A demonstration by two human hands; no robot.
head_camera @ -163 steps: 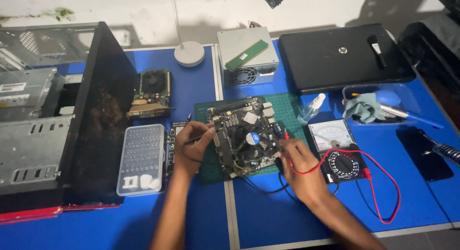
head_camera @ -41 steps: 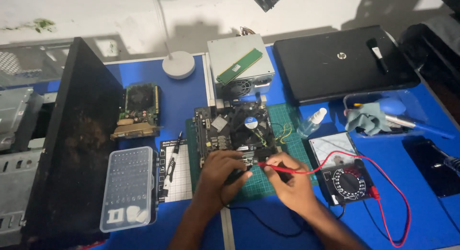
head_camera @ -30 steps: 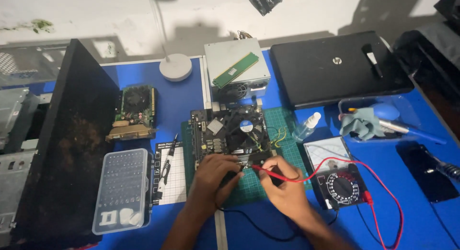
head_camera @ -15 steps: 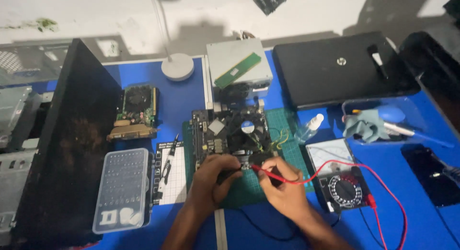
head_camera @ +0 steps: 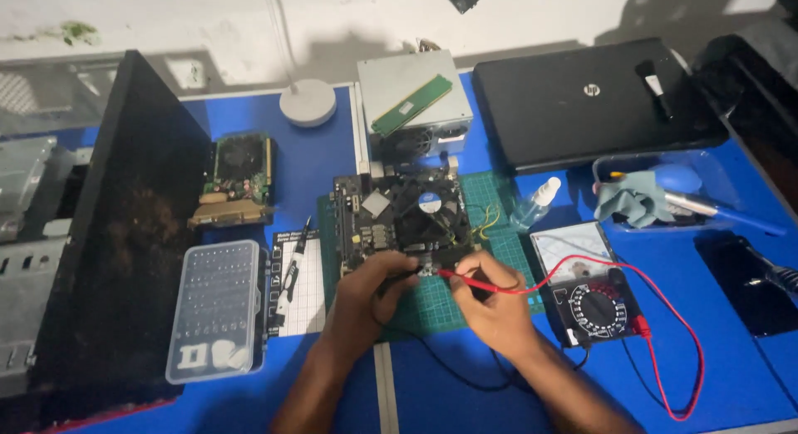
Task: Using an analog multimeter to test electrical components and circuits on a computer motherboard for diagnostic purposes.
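Both hands work at the near edge of a motherboard (head_camera: pixel 397 222) lying on a green mat (head_camera: pixel 490 234) on the blue tabletop (head_camera: pixel 332 160). The right hand (head_camera: pixel 492 309) pinches a red probe (head_camera: pixel 474 282), tip on the board just ahead of its fingers. The left hand (head_camera: pixel 370 288) is curled over a black probe, mostly hidden. Steady tips matter here; a slip could bridge contacts. The meter (head_camera: pixel 592 293) sits just right of the right hand. Left of the left hand, a clear case (head_camera: pixel 218 309) holds driver bits. Far right, a clear tray (head_camera: pixel 731 180) holds a cloth (head_camera: pixel 630 198).

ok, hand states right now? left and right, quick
Left hand: closed on a black probe, at the motherboard edge.
Right hand: closed on the red probe, tip at the same edge.
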